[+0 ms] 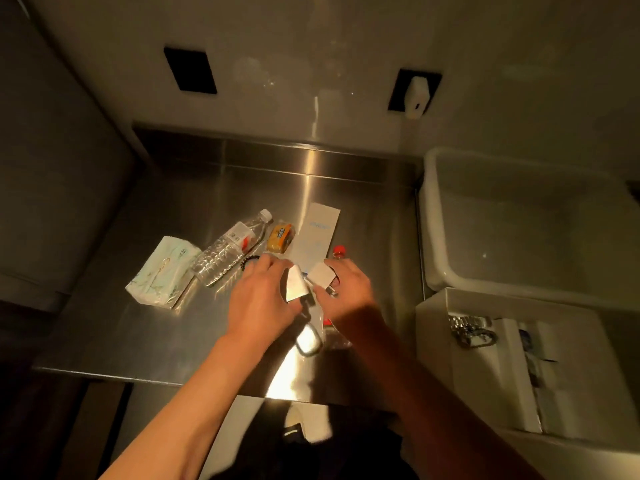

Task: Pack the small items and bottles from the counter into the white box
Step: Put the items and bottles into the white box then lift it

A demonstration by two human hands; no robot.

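My left hand grips a small white packet just above the steel counter. Close beside it, my right hand pinches a small white square piece. Below my right hand lies a red-capped bottle, mostly hidden. A shiny metal item rests between my wrists. Further left lie a clear water bottle, a tissue pack, a yellow snack packet, a black band and a long pale flat carton. The white box stands at the right, holding a metal watch.
A large white tub sits behind the white box, right of the counter. The wall behind carries a black plate and a white plug. A dark cabinet stands at the left.
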